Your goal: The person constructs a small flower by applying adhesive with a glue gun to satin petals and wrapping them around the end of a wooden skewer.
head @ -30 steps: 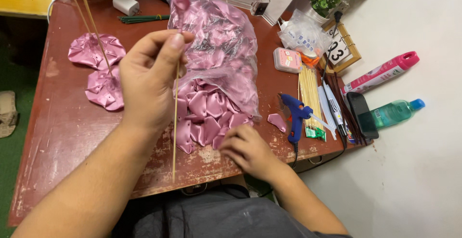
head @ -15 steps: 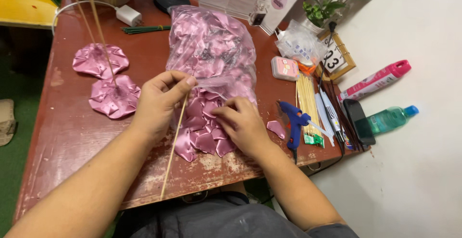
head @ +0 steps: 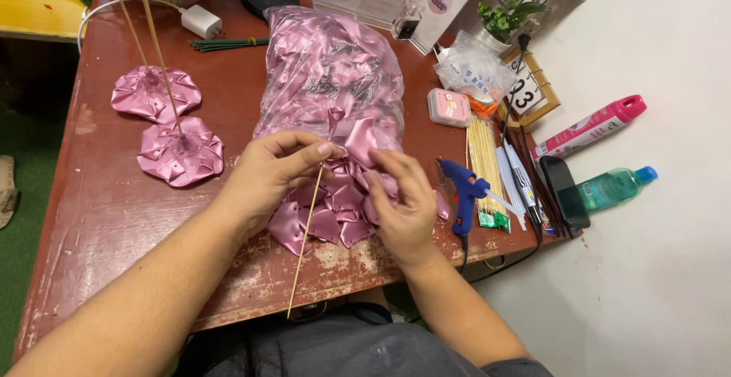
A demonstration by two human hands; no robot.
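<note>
My left hand [head: 276,171] pinches a thin wooden stick [head: 305,241] that slants down toward my lap, with a small pink ribbon bud at its top. My right hand [head: 402,203] holds a pink satin petal [head: 361,138] against that bud. Below both hands lies a loose heap of pink satin petals [head: 329,218] spilling from a clear plastic bag [head: 327,72] full of more petals. The heap's right side is hidden under my right hand.
Two finished pink ribbon flowers [head: 180,151] on sticks lie at the left of the red wooden table [head: 106,217]. A blue glue gun [head: 462,194], a bundle of sticks [head: 482,148], pens, a dark phone [head: 564,190], a green bottle [head: 613,185] and a pink tube [head: 591,126] sit at the right edge.
My left hand lowered the stick toward the petal heap. My right hand rose from the table edge with a petal and brought it to the stick's top.
</note>
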